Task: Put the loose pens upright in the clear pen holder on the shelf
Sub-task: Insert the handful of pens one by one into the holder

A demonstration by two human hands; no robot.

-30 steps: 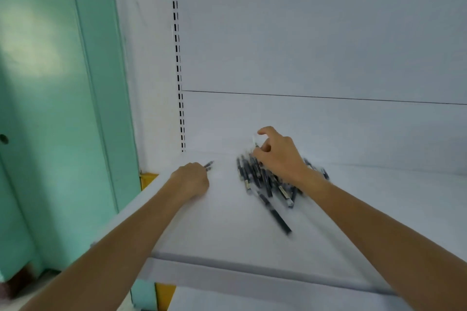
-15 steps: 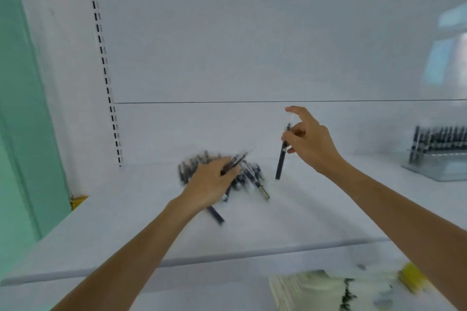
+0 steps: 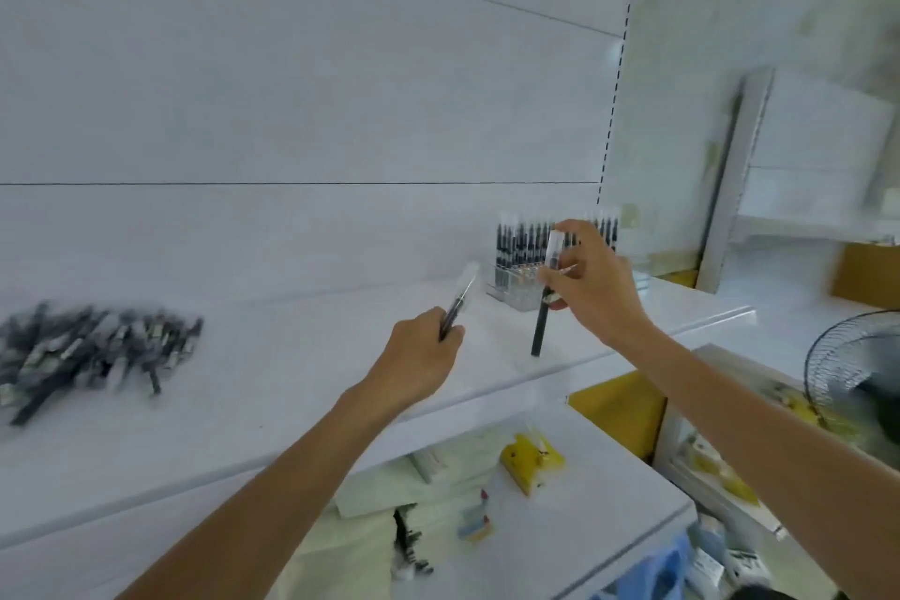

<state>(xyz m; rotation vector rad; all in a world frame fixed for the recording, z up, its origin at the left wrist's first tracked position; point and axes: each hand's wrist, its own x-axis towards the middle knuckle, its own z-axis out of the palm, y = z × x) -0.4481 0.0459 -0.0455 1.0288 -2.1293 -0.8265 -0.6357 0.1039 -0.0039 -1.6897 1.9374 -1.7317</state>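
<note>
A heap of loose dark pens (image 3: 92, 351) lies at the left of the white shelf (image 3: 272, 385). The clear pen holder (image 3: 518, 287) stands at the shelf's back right, filled with several upright pens. My right hand (image 3: 591, 287) pinches a black pen (image 3: 541, 326) with a clear cap, held upright just in front of the holder. My left hand (image 3: 419, 356) grips another pen (image 3: 460, 302), which points up and to the right, left of the holder.
Below the shelf is a lower ledge (image 3: 560, 526) with a yellow packet (image 3: 533, 458) and small packages. A black fan (image 3: 857, 370) stands at the right. A yellow post (image 3: 618, 409) sits under the shelf's right end.
Both hands have carried their pens from the heap rightward to the holder. The view has swung right, so the heap now lies far left and the holder is near centre.
</note>
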